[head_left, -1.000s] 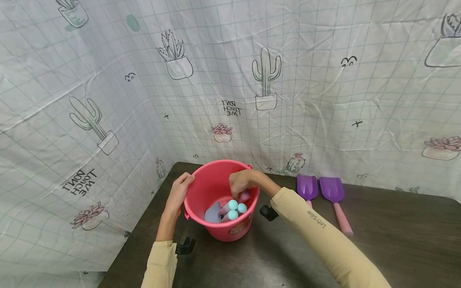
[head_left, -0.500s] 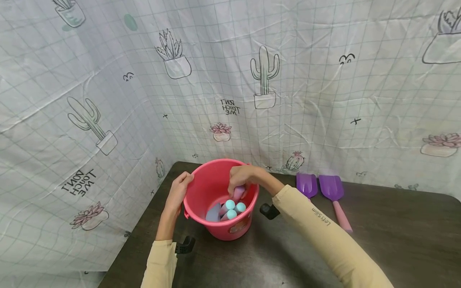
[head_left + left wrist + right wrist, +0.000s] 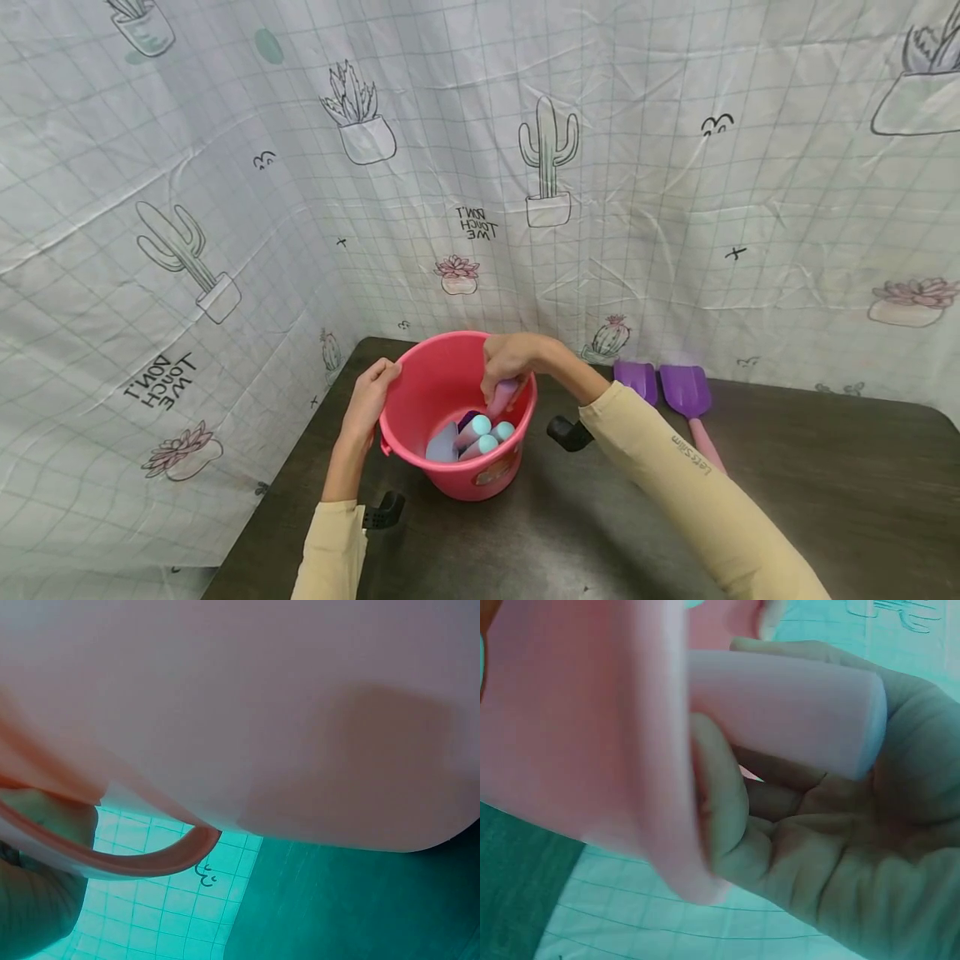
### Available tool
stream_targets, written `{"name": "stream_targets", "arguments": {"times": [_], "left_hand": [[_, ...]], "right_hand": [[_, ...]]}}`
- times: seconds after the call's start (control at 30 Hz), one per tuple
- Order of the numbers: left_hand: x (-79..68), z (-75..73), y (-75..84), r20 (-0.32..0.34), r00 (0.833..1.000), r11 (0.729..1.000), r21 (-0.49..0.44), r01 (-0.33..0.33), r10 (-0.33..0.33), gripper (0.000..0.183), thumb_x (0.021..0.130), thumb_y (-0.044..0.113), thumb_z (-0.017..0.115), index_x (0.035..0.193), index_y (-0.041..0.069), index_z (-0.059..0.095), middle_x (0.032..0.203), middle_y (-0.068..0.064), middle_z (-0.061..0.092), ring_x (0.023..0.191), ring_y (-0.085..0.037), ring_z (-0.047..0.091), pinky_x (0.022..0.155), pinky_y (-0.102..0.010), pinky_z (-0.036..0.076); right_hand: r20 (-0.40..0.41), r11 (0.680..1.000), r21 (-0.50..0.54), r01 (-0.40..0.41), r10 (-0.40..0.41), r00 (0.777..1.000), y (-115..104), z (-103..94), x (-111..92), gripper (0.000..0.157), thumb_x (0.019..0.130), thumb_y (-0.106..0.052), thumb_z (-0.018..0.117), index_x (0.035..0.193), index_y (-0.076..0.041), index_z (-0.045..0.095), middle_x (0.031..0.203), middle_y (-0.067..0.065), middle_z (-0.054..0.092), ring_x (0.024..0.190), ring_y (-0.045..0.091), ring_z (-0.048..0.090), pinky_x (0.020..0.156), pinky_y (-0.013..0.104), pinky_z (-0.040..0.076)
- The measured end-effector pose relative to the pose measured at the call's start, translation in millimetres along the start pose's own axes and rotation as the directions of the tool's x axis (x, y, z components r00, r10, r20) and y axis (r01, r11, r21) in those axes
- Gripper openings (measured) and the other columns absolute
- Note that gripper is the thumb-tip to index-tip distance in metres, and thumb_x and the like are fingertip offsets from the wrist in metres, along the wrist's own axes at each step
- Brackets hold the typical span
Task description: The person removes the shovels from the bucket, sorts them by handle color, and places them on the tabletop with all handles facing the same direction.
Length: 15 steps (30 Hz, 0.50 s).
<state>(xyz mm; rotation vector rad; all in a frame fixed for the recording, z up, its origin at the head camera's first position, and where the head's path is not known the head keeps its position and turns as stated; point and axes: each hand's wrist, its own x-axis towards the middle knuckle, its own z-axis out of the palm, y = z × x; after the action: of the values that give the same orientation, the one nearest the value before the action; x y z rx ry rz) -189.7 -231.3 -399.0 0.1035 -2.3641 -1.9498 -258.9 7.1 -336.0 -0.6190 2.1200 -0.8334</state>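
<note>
A pink-red plastic bucket (image 3: 408,400) stands tilted slightly toward me on the dark table. My left hand (image 3: 372,390) grips its left rim, with the thumb over the edge; in the left wrist view the bucket wall fills most of the picture. Inside the bucket, my right hand (image 3: 508,358) holds the pink handle of a toy shovel (image 3: 787,709), fingers curled round it close to the rim. The lower end of that handle is deep in the bucket, next to a purple piece (image 3: 467,419). Several handles with pale-blue ends (image 3: 478,426) and a grey-blue blade (image 3: 442,443) lie in the bottom.
Two purple toy shovels lie on the table to the right: a near one (image 3: 686,390) with a pink handle, and another (image 3: 636,379) partly behind my right sleeve. A printed cactus curtain (image 3: 652,208) hangs behind and left of the table (image 3: 847,467).
My right hand has risen and shifted slightly right with the pink handle, and the purple piece has come into sight. The left hand keeps its grip on the rim.
</note>
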Motion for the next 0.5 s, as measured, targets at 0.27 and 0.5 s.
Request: {"name": "stream_targets", "arguments": {"times": [0.27,0.5], "left_hand": [[7.9,-0.5,-12.7,-0.018,1.0,1.0,-0.003,0.016,-0.016,0.026,0.109,0.015,0.05,0.096,-0.008,0.056,0.085,-0.016,0.056,0.078,-0.024,0.057,0.064,-0.029,0.049],[21.2,-2.8,-29.3,-0.018,1.0,1.0,0.004,0.009,-0.009,0.027,0.109,0.016,0.048,0.094,-0.006,0.056,0.081,-0.011,0.055,0.074,-0.021,0.055,0.062,-0.028,0.048]], "right_hand": [[-0.123,0.984,-0.171,0.051,-0.073,0.99,0,-8.6,-21,0.024,0.077,-0.001,0.071,0.057,-0.011,0.062,0.051,-0.006,0.048,0.048,0.004,0.044,0.047,0.018,0.037],[-0.157,0.986,-0.146,0.077,-0.1,0.983,1,-17.9,-36,0.021,0.078,0.0,0.069,0.058,-0.007,0.067,0.055,-0.005,0.06,0.054,0.003,0.06,0.049,0.019,0.037]]}}
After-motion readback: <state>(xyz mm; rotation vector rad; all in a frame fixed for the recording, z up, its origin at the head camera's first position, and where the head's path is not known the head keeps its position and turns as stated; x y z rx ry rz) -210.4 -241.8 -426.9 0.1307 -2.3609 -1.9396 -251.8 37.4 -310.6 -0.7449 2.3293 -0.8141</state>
